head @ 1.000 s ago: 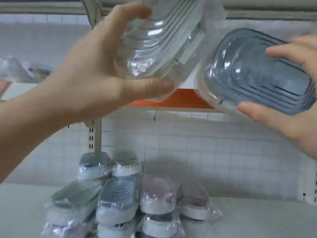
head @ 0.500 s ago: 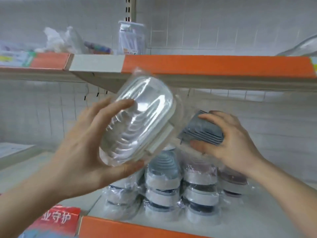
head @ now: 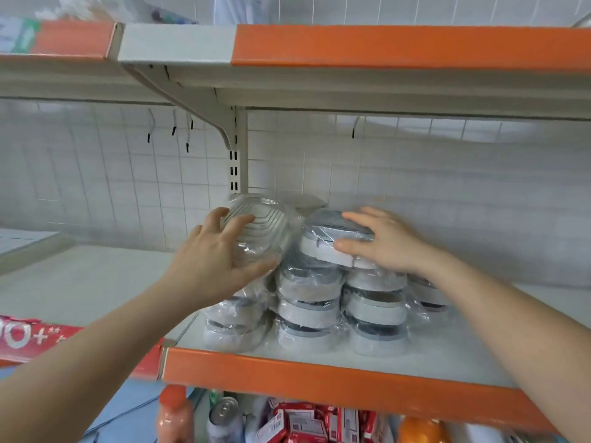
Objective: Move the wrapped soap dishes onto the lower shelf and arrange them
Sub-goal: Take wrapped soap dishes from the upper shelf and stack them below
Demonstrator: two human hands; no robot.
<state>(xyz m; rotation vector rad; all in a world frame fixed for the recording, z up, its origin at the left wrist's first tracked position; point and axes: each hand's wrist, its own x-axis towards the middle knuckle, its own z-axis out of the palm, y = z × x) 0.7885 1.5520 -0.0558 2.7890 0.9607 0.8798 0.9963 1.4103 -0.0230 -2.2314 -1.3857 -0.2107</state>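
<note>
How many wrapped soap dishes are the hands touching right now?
2: a clear dish in the left hand, a grey dish under the right hand, atop the stacks.

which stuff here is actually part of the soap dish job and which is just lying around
Part of the job:
- clear soap dish held in the left hand
- grey soap dish under the right hand
- stacked soap dishes
- lower shelf

Just lying about:
- bottles and can below
- red boxes below
- upper shelf
</note>
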